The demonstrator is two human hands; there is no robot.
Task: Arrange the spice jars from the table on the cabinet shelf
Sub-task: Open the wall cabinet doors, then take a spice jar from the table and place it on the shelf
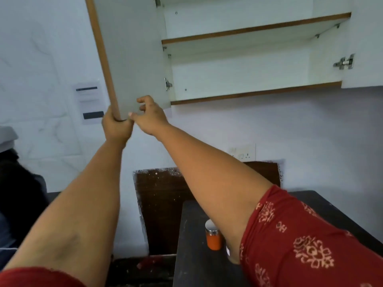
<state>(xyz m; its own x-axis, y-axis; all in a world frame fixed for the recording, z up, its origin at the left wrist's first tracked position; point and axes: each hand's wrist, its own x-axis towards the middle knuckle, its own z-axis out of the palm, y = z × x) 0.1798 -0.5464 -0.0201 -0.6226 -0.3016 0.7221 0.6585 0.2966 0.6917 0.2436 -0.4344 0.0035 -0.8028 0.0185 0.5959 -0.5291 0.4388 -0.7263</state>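
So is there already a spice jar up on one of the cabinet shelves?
No, both cabinet shelves look bare; the one visible spice jar stands on the dark table.

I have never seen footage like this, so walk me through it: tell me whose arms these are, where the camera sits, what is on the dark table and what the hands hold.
There is no machine here. A person wears one wide-angle camera on the head, so you look along their own raised arms. The left hand grips the bottom corner of the open white cabinet door with a brown wooden edge. The right hand touches that door beside it, fingers curled. Inside, the white cabinet shelves with brown front edges show nothing on them. Below, on the dark table, stands a spice jar of orange powder with a silver lid, partly hidden by the right arm.
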